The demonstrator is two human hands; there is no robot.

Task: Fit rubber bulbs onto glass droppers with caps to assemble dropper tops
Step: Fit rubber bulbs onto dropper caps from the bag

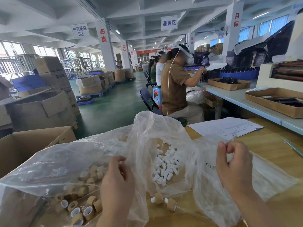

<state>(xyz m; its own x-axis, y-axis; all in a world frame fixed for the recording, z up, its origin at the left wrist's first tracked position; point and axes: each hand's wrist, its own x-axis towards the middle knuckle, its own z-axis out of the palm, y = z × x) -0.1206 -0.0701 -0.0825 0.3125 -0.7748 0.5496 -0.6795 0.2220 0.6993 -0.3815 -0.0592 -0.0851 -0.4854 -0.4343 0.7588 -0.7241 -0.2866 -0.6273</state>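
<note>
Two dropper tops [158,198] on table [270,153]; left hand [117,182] grip curled at bag [65,161], right hand [234,167] grip pinched; holds unclear

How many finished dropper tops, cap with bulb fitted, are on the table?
2. The left dropper top and right dropper top, tan caps with white bulbs, lie side by side on the yellow wooden table between the clear plastic bags. Others may hide under the plastic.

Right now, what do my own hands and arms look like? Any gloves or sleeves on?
Both are bare. There are no gloves on the left hand or the right hand. No sleeve reaches into view on the left forearm or the right forearm. No cable runs along them.
</note>
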